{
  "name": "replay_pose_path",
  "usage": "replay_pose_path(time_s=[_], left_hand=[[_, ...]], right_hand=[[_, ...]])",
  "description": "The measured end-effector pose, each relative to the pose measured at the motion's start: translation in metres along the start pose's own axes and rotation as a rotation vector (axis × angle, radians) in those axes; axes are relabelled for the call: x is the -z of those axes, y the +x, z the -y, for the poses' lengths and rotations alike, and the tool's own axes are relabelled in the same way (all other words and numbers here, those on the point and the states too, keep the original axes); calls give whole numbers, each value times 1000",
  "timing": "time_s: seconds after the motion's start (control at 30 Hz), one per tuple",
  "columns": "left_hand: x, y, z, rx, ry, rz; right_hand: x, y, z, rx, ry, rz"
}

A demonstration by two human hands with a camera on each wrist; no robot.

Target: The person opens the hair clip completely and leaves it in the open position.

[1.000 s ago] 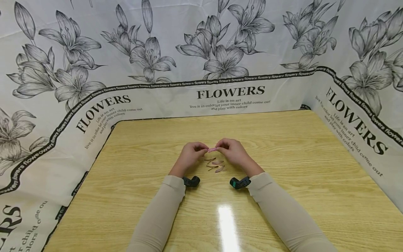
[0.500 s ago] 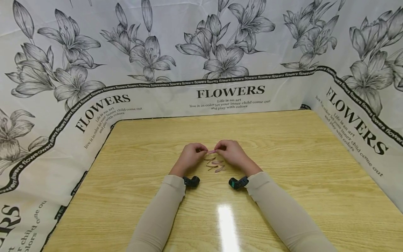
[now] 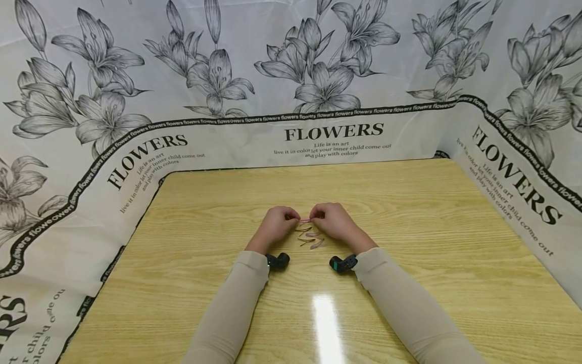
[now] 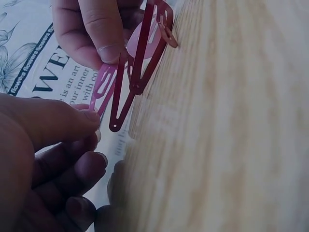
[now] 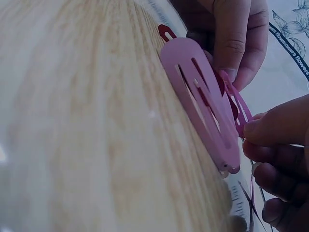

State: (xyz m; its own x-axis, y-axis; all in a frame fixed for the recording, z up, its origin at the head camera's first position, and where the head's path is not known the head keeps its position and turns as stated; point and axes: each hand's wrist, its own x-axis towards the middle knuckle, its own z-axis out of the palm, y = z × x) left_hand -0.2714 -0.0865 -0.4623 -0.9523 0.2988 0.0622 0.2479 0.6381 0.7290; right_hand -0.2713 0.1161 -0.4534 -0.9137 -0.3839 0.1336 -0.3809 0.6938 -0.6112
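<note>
A pink snap hair clip (image 3: pixel 305 220) spans the gap between the two hands, above the table. The left hand (image 3: pixel 275 225) pinches one end between thumb and fingers, and the right hand (image 3: pixel 334 222) pinches the other end. In the left wrist view, the slotted frame of the held hair clip (image 4: pixel 103 87) shows between the fingertips. Just in front of the hands lie several more snap clips. Among them are a dark red clip (image 4: pixel 141 53), standing partly open, and a light pink clip (image 5: pixel 219 104) seen large in the right wrist view.
The wood-grain table (image 3: pixel 409 212) stretches out on all sides of the hands. A flower-printed cloth (image 3: pixel 236 144) stands along its back and sides. Each wrist bears a dark strapped camera, such as the left wrist camera (image 3: pixel 278 261). Glare marks the near tabletop.
Both hands keep their pinch on the pink hair clip. They have shifted slightly toward the body, and the right hand has moved a little left. The loose clips look unmoved.
</note>
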Motion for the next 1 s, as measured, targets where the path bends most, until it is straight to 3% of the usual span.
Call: replay_pose_path(time_s=[0.23,1.0], left_hand=[[-1,2,-2,-18,68,15],[-4,5,-2,-28,135,41]], right_hand=[[0,1,0,6,-14,19],[0,1,0,5,-75,32]])
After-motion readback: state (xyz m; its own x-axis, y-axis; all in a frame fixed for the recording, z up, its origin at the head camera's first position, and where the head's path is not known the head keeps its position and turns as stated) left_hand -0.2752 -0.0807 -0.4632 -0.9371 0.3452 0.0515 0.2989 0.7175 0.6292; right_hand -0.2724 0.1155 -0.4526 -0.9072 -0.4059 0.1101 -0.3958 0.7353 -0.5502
